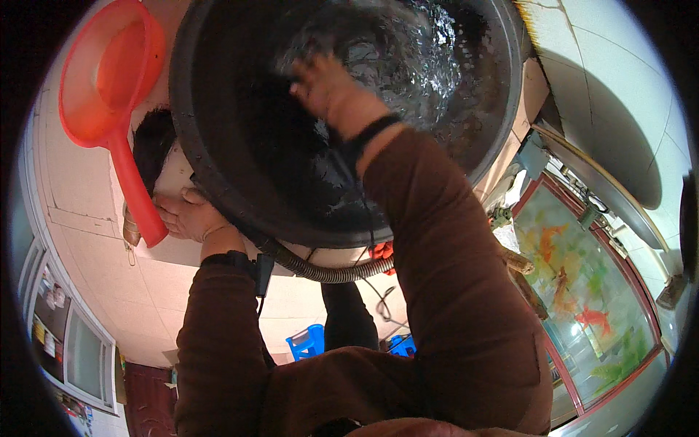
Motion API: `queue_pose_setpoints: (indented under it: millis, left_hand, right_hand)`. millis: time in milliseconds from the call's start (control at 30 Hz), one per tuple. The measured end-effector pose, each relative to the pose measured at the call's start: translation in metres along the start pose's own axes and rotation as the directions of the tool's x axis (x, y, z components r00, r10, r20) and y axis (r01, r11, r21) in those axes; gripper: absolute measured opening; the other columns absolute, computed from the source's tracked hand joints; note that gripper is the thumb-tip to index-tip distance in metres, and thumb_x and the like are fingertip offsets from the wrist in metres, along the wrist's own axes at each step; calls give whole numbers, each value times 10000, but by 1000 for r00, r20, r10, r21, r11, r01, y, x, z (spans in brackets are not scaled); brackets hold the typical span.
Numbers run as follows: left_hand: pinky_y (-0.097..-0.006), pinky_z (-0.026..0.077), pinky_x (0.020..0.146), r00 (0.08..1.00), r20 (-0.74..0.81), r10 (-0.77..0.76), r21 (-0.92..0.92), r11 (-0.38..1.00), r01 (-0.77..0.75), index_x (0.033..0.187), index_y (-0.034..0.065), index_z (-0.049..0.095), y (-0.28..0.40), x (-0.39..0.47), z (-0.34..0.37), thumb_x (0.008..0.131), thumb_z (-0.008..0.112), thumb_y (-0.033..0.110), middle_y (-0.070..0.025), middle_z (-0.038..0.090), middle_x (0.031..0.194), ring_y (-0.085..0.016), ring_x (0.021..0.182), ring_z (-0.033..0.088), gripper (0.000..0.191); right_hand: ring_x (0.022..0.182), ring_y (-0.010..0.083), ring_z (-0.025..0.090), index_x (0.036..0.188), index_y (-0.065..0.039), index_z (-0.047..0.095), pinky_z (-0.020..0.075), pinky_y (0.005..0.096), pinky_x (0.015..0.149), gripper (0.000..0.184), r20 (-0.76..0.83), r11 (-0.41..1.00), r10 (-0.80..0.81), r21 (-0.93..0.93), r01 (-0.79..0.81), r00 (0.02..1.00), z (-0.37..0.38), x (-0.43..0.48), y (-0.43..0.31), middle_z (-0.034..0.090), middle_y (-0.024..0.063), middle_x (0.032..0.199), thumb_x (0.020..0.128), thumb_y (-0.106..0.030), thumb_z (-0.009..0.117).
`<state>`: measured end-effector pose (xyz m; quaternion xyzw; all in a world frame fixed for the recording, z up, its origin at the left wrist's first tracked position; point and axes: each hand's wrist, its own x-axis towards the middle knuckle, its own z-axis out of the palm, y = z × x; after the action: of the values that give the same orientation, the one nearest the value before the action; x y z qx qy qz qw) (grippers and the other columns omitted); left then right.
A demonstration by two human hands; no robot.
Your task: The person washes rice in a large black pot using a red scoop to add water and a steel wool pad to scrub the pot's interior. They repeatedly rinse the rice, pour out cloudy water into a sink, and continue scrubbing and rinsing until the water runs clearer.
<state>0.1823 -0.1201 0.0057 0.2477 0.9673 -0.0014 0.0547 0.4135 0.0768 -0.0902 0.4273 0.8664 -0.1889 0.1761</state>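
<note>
A large round black tub (188, 136) holds dark, rippling water. My right hand (322, 87) is over or in that water, blurred, with its fingers spread and nothing visible in them; whether the fingertips are under the surface I cannot tell. Outside the tub, at its lower left, my left hand (191, 216) lies with fingers extended beside the rim, close to the handle end of a red plastic ladle (131, 180). The handle partly overlaps the fingertips, and no grip on it shows. Black straps circle both wrists.
A corrugated hose (327, 273) curves along the near side of the tub, with a thin cable by it. A dark bristly thing (154, 142) lies under the ladle. Blue plastic stools (307, 341) stand below. At the right are a cabinet with a fish picture (590, 289) and a large round lid (606, 185).
</note>
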Motion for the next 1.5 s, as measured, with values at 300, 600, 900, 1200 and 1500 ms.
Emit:
queue_pose_setpoints:
  millis: [300, 600, 900, 1200, 1500]
  left_hand:
    - [-517, 165, 1174, 1000, 11, -12, -10, 1000, 12, 1503, 33, 257, -1, 0, 3, 968, 215, 549, -230, 198, 1587, -391, 1463, 182, 745]
    - [-506, 155, 1183, 1000, 17, -15, 6, 1000, 15, 1536, 35, 203, -2, 2, 2, 971, 241, 506, -215, 158, 1608, -386, 1479, 155, 736]
    - [-510, 142, 1186, 998, 45, -33, 14, 999, 33, 1537, 30, 181, -4, 2, 2, 959, 287, 496, -219, 156, 1607, -398, 1478, 144, 751]
    - [-505, 164, 1180, 1000, 21, 14, -20, 1000, -14, 1529, 27, 192, 2, -1, -5, 956, 275, 504, -227, 181, 1595, -398, 1470, 160, 750]
    - [-504, 186, 1174, 1000, 28, -8, -20, 1000, 9, 1536, 38, 180, 4, -1, -4, 977, 222, 543, -237, 217, 1581, -416, 1446, 216, 755]
  right_hand:
    - [1412, 350, 304, 1487, -171, 394, 228, 456, 1171, 534, 125, 862, 466, -285, -418, 876, 4, -140, 113, 411, 109, 1499, 1019, -427, 398]
    - [1463, 362, 218, 1499, -204, 367, 182, 490, 1189, 561, 238, 978, 198, -117, -174, 951, 11, -46, 43, 330, 126, 1548, 1014, -487, 372]
    - [1430, 349, 283, 1472, -202, 415, 203, 528, 1170, 533, 4, 885, 462, -70, -461, 887, -7, -44, 104, 387, 137, 1509, 1008, -466, 398]
    - [1385, 394, 329, 1450, -165, 431, 280, 525, 1140, 522, 242, 969, 174, 133, -210, 955, 30, -103, 18, 440, 165, 1445, 1005, -439, 434]
    - [1450, 414, 204, 1455, -226, 434, 251, 584, 1132, 528, 222, 825, 529, -360, -435, 819, -30, -168, 155, 385, 99, 1509, 968, -418, 505]
